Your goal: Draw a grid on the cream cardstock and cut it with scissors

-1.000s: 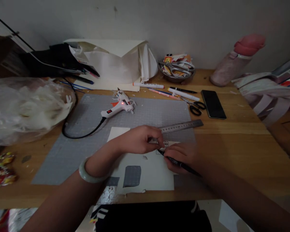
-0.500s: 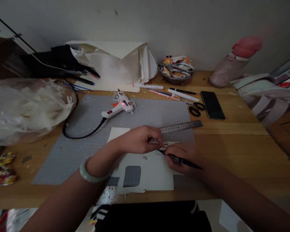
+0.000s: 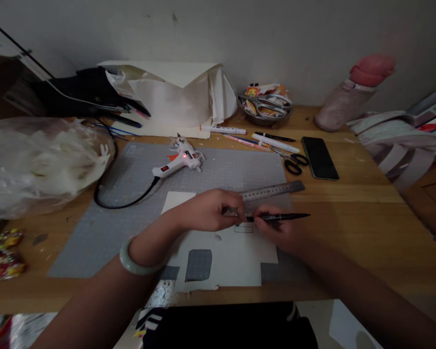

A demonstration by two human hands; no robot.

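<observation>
My right hand (image 3: pixel 276 225) pinches a black pen (image 3: pixel 288 216), which lies nearly level with its tail toward the right. The writing end points at my left hand (image 3: pixel 218 208), whose thumb and fingers are pinched together close to it. Whatever sits between those left fingertips is hidden. Under both hands is a sheet of white paper (image 3: pixel 236 259) with small black ruled boxes (image 3: pixel 244 229) drawn near its upper right. A squarish opening in the paper shows the grey cutting mat (image 3: pixel 131 228) below. Just beyond my fingers lies a steel ruler (image 3: pixel 276 190).
A white glue gun (image 3: pixel 178 162) with a lit red light rests on the mat, its black cord curling left. Beyond are markers (image 3: pixel 276 143), black-handled scissors (image 3: pixel 293 164), a phone (image 3: pixel 319 158), a bowl (image 3: pixel 265 118) and a pink-capped bottle (image 3: pixel 345 104). A plastic bag (image 3: pixel 39 167) stands left.
My right hand has moved slightly up and right, and the pen has swung from slanting to nearly level, uncovering more of the drawn boxes. My left hand has stayed in place.
</observation>
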